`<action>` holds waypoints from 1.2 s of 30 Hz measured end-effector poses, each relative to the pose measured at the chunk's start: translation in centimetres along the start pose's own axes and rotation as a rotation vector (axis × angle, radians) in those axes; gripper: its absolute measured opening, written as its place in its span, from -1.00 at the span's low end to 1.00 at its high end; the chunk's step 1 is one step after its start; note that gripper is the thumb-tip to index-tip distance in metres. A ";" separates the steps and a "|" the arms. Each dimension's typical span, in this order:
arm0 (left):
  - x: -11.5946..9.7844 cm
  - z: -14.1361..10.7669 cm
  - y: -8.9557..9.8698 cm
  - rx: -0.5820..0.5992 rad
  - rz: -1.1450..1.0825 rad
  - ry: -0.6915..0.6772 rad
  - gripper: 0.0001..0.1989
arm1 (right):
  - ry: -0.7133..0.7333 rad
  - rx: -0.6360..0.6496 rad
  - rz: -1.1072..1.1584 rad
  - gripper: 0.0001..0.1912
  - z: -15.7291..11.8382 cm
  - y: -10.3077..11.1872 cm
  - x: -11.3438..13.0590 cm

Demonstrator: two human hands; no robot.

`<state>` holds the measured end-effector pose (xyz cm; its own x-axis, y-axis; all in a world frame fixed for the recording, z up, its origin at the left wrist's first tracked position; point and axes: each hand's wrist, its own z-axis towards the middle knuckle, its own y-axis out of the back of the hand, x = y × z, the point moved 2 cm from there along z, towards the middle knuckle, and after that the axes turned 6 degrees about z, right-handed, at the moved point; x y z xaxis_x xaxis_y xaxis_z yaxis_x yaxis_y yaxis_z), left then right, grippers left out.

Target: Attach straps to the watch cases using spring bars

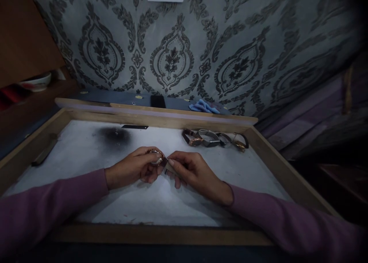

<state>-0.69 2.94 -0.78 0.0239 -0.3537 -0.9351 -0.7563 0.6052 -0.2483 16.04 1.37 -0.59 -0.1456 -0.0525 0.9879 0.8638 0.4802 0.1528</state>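
Low over the middle of the wooden tray, my left hand [140, 166] is closed on a wristwatch [155, 157] with a gold-coloured case, thumb against its face. A dark strap [164, 162] runs from the case towards my right hand [193, 171]. That hand pinches at the strap with thumb and forefinger, where a small shiny spot shows. Below its thumb a flat greyish-tan piece is partly covered; whether it is the strap's underside or something separate, I cannot tell.
Several watches [211, 138] stand in a row at the tray's [161, 234] back right. A thin black strip [135, 127] lies at the back, and a long dark tool [45, 151] by the left wall. Beyond the rim are a black phone-like slab [158, 101] and a blue cloth [204, 106].
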 end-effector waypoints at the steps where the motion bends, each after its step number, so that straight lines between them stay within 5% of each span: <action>1: 0.0 0.0 0.0 0.007 -0.013 0.007 -0.84 | -0.003 0.002 0.004 -0.77 0.0 0.0 0.0; 36: 0.5 -0.1 0.0 0.000 0.188 -0.053 -0.84 | 0.056 0.016 -0.092 -0.77 -0.2 -0.1 0.3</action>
<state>-0.77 2.73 -1.19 -0.0831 -0.1960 -0.9771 -0.7508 0.6570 -0.0680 15.98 1.14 -0.27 -0.1964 -0.1459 0.9696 0.8402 0.4848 0.2431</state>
